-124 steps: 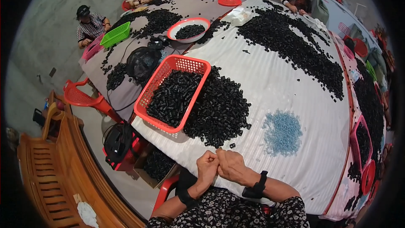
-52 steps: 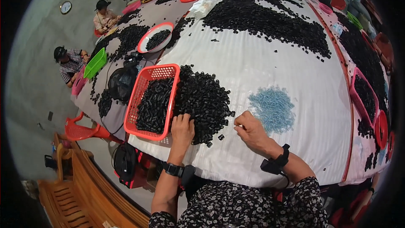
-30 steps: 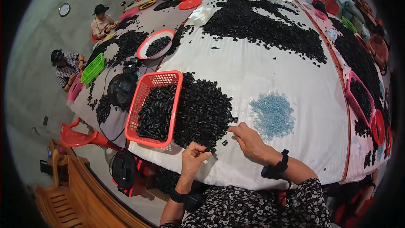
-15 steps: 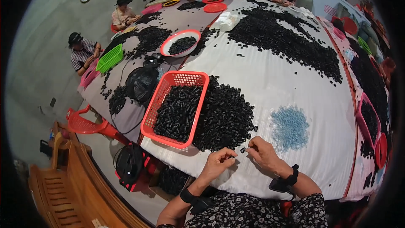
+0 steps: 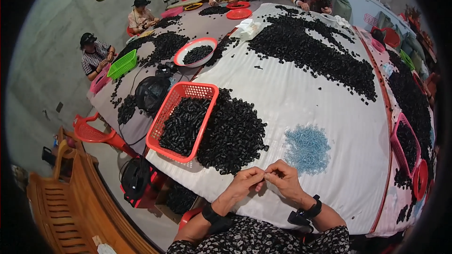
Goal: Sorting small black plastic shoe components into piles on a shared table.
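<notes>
My left hand (image 5: 245,182) and my right hand (image 5: 285,181) meet fingertip to fingertip just above the white cloth. Both are closed in a pinch. A small black cylindrical piece was visible in my right fingers half a second ago; the fingers now largely hide it. Whatever the left fingertips grip is hidden. Beyond my left hand spreads a heap of short black cylindrical pieces (image 5: 233,134). Against its left side stands a red-orange perforated basket (image 5: 170,154), holding more black pieces (image 5: 185,127). A patch of small clear-blue pieces (image 5: 307,149) lies beyond my right hand.
A wide band of black pieces (image 5: 315,54) covers the table's far part. Left of it sit a red-rimmed white basin (image 5: 180,60), a green basket (image 5: 123,64) and a black mesh-covered object (image 5: 151,94). Several people work around the table. A wooden bench (image 5: 56,202) stands at lower left.
My hands were slightly apart, with a black piece showing in the right fingers; now their fingertips touch. The view has shifted, so the basket and heaps appear further left.
</notes>
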A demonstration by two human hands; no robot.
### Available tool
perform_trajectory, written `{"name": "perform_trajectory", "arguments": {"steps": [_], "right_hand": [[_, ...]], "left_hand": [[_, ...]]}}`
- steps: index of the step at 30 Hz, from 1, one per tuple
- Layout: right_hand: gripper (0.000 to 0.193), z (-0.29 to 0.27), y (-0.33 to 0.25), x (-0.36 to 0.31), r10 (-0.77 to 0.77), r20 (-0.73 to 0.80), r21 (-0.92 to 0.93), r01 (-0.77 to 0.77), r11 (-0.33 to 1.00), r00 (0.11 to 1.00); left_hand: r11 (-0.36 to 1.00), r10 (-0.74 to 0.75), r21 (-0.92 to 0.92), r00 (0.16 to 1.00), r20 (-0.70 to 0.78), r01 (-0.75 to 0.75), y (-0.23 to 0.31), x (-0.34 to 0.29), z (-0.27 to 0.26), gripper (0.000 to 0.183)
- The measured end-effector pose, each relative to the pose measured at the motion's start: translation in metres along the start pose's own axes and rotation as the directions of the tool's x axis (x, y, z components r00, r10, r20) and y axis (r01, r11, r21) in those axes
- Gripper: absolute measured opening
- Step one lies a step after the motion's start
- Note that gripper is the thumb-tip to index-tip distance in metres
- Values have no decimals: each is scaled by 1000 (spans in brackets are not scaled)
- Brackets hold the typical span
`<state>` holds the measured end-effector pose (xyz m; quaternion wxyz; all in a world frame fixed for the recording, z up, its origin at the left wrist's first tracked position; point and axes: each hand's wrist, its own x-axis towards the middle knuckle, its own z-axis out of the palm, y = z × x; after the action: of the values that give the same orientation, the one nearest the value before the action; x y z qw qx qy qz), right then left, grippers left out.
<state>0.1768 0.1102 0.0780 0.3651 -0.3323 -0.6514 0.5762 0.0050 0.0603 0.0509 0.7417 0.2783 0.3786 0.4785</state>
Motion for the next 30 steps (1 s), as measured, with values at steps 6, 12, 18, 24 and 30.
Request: {"name": "perform_trajectory", "arguments": {"steps": [6, 12, 18, 24, 30], "right_hand": [[15, -3, 0, 2, 277, 83, 221, -289, 931, 957], [14, -5, 11, 5, 439, 241, 445, -500, 743, 866], [11, -4, 14, 5, 352, 174, 396, -393, 830, 920], [11, -1, 24, 0, 366, 60, 151, -371, 916, 929], [11, -10, 22, -3, 219, -31, -107, -221, 969, 975]], "left_hand": [[913, 206, 382, 970, -130, -142, -3, 0, 8, 12], [739, 367, 644, 920, -136, -199, 3, -5, 16, 11], [749, 397, 622, 906, -146, -228, -9, 3, 11, 11], [720, 428, 661, 885, -184, -211, -22, 13, 3, 12], [832, 304, 539, 921, -242, -132, -20, 13, 4, 15]]}}
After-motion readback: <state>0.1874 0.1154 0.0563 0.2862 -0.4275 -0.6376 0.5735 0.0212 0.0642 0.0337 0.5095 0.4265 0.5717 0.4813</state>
